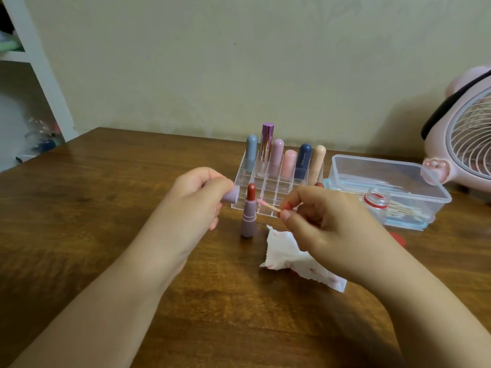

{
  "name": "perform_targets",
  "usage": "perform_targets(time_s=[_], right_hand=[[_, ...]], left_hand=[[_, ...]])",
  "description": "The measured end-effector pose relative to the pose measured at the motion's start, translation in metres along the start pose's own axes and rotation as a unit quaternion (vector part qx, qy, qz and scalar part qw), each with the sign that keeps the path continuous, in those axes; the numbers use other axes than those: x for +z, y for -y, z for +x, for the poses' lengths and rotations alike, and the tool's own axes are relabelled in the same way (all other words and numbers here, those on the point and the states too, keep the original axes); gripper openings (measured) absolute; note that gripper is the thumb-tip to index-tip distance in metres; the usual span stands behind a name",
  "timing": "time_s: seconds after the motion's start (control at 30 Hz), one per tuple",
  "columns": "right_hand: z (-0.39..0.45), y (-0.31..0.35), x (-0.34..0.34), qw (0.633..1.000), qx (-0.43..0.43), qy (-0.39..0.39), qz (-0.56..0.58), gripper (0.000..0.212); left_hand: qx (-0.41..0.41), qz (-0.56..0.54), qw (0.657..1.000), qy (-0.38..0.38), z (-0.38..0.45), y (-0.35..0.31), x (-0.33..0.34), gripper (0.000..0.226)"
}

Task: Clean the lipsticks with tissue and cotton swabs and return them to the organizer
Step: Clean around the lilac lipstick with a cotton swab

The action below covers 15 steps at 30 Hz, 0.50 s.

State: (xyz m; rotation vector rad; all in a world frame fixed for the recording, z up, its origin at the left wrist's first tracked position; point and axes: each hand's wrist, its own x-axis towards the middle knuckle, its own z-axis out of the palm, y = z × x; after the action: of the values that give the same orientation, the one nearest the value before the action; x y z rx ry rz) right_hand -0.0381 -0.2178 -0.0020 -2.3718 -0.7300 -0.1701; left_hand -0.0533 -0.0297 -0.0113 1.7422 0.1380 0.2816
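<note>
Mauve lipstick (248,216) upright, uncapped; left hand (194,197) grips cap (230,195), right hand (322,221) pinches swab (268,205).

Left hand (194,197) curled in a grip, right hand (326,224) pinching between thumb and fingertips, both forearms extended forward

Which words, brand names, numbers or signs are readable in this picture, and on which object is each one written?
Nothing can be read with certainty.
Dark blue lipstick in the clear organizer: a pale vertical print on its side, too small and blurred to read.
The other lipsticks in the organizer, the open lipstick, the stained tissue, the plastic box and the pink fan: no text visible.
</note>
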Motion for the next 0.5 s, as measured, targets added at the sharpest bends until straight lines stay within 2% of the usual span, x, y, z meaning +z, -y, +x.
perform_targets(time_s=[0.1, 0.17, 0.23, 0.33, 0.5], right_hand=[[0.003, -0.002, 0.002, 0.999, 0.021, 0.042, 0.016, 0.012], [0.005, -0.003, 0.009, 0.997, 0.026, 0.075, -0.006, 0.019], [0.006, -0.004, 0.019, 0.995, 0.035, 0.087, -0.045, 0.014], [0.007, -0.006, 0.031, 0.990, 0.025, 0.079, -0.117, 0.011], [0.007, -0.008, 0.039, 0.984, 0.026, 0.090, -0.153, 0.010]], left_hand=[[-0.009, 0.140, 0.990, -0.033, 0.005, 0.004, -0.006, 0.006], [-0.009, 0.281, 0.959, -0.027, 0.006, 0.007, -0.006, 0.013], [0.009, 0.374, 0.927, -0.011, 0.004, 0.009, -0.004, 0.020], [0.039, 0.430, 0.902, -0.018, 0.002, 0.012, 0.002, 0.027], [0.084, 0.496, 0.864, -0.022, 0.002, 0.023, 0.012, 0.029]])
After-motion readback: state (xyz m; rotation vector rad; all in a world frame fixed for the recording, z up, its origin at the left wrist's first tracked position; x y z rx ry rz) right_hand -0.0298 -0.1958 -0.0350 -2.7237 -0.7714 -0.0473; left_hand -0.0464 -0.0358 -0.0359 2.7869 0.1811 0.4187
